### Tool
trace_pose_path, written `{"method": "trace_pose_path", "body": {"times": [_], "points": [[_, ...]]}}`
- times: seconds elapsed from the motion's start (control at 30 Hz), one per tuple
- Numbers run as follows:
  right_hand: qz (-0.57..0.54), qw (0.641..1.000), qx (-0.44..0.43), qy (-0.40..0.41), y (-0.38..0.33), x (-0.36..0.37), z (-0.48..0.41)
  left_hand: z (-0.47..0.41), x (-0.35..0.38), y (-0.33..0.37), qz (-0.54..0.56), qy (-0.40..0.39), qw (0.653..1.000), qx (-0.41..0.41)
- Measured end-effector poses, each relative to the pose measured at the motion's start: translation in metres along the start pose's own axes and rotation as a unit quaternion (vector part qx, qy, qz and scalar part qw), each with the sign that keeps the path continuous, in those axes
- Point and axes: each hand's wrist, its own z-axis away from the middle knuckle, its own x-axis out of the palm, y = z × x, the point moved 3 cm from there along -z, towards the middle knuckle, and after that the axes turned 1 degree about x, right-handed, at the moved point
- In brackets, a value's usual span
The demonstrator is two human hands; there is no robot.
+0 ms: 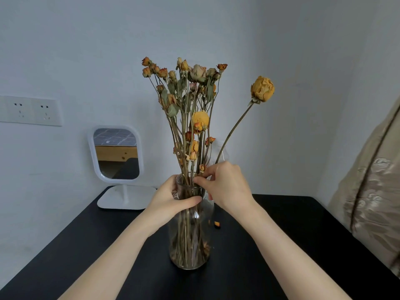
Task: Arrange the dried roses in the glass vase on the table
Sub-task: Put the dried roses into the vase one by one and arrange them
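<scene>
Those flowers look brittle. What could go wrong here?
The right hand pinches dried stems at the mouth of the glass vase; they might snap or shed, like the petal scrap on the table. The yellow rose leans far right and could tip out.

Glass vase [190,234]: clear, smooth, glossy; light glints on neck and shoulder. Dried roses [194,94]: petals papery, crinkled, matt; stems thin, woody, dull; leaves curled, dry. Table [97,234]: black top, smooth, matt with faint sheen. Stand mirror [115,152]: white plastic frame and base, smooth, satin; reflective glass pane. Socket plate [30,111]: white plastic, smooth, slightly glossy. Wall [303,50]: painted, matt. Cloth [372,202] at right: beige woven fabric, shiny raised pattern.
</scene>
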Motion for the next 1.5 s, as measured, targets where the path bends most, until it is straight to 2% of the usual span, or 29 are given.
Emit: {"method": "trace_pose_path", "body": {"times": [0.3, 0.57, 0.73, 0.8, 0.9, 1.0, 1.1, 1.5], "points": [[0.025, 0.999, -0.004, -0.04, -0.003, -0.001, 0.0, -0.004, 0.004, -0.003, -0.01, -0.008, 1.0, 0.005], [-0.072, 0.996, -0.038, 0.043, 0.005, -0.007, 0.027, 0.013, 0.005, -0.015, 0.009, -0.024, 1.0, -0.005], [-0.13, 0.989, -0.022, 0.068, 0.033, 0.001, 0.054, 0.03, 0.005, -0.037, -0.007, -0.034, 0.999, -0.032], [-0.123, 0.991, 0.008, 0.044, 0.047, 0.013, 0.06, 0.036, 0.007, -0.045, -0.014, -0.038, 0.998, -0.043], [-0.131, 0.989, 0.039, -0.053, 0.059, 0.037, 0.061, 0.043, 0.016, -0.052, -0.013, -0.03, 0.999, -0.032], [-0.213, 0.967, 0.046, -0.129, 0.063, 0.057, 0.06, 0.046, 0.022, -0.062, -0.021, 0.007, 0.999, -0.03], [-0.242, 0.96, 0.047, -0.135, 0.065, 0.066, 0.06, 0.045, 0.023, -0.073, -0.034, 0.038, 0.998, -0.035], [-0.267, 0.956, 0.054, -0.111, 0.078, 0.095, 0.016, -0.002, 0.008, -0.097, -0.021, 0.054, 0.997, -0.051]]}}
